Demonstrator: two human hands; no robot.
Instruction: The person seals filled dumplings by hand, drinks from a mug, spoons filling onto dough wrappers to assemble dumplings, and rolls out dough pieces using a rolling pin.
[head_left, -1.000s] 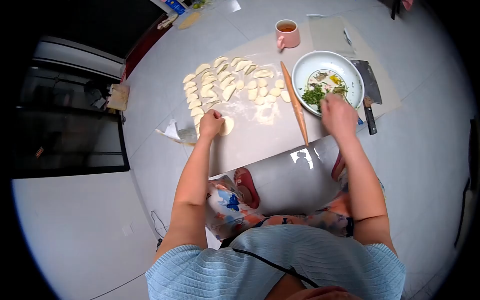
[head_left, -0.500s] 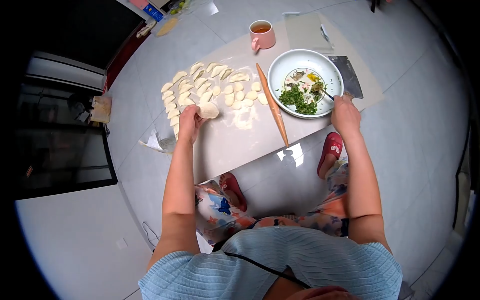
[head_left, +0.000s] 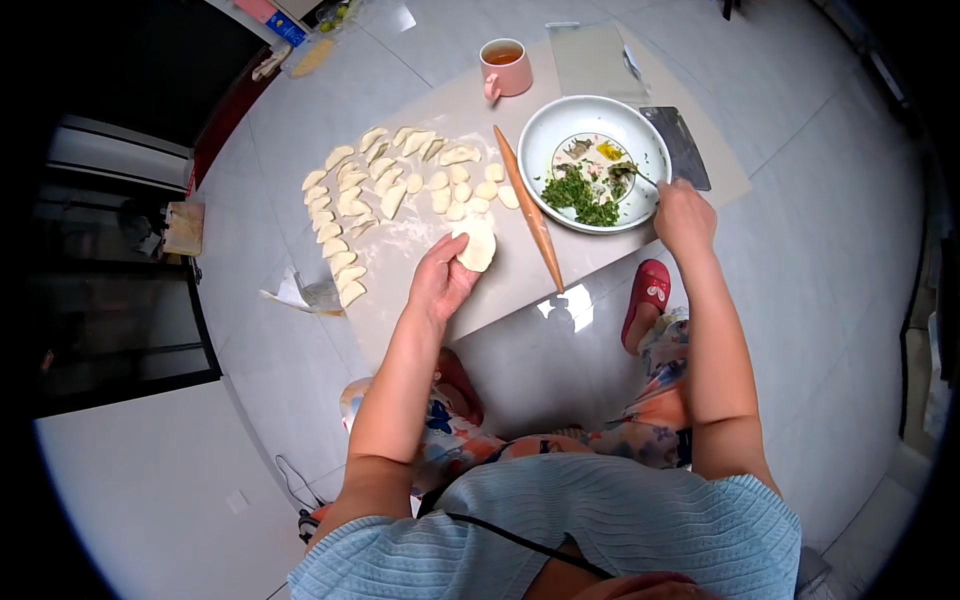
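My left hand (head_left: 444, 277) holds a round dough wrapper (head_left: 476, 246) above the floured board, with the thumb on its edge. My right hand (head_left: 685, 215) is closed on the handle of a spoon (head_left: 641, 175), whose tip lies in the white bowl (head_left: 540, 130). Chopped green herbs (head_left: 582, 195) and a little yellow and brown filling are in that bowl. Folded dumplings (head_left: 352, 208) stand in rows at the board's left, and several small dough pieces (head_left: 460, 191) lie right of them. A wooden rolling pin (head_left: 528, 212) rests between the dough pieces and the bowl.
A pink mug (head_left: 506, 75) of brown liquid stands behind the rolling pin. The cleaver (head_left: 679, 148) lies right of the bowl, partly hidden. Behind the bowl is a clear flat sheet or bag (head_left: 590, 62). Crumpled packaging (head_left: 300, 291) is beyond the board's left edge.
My left hand has lifted the wrapper off the board, then moved it right and turned palm up. My right hand, earlier over the bowl, has drawn back to its right rim with the spoon.
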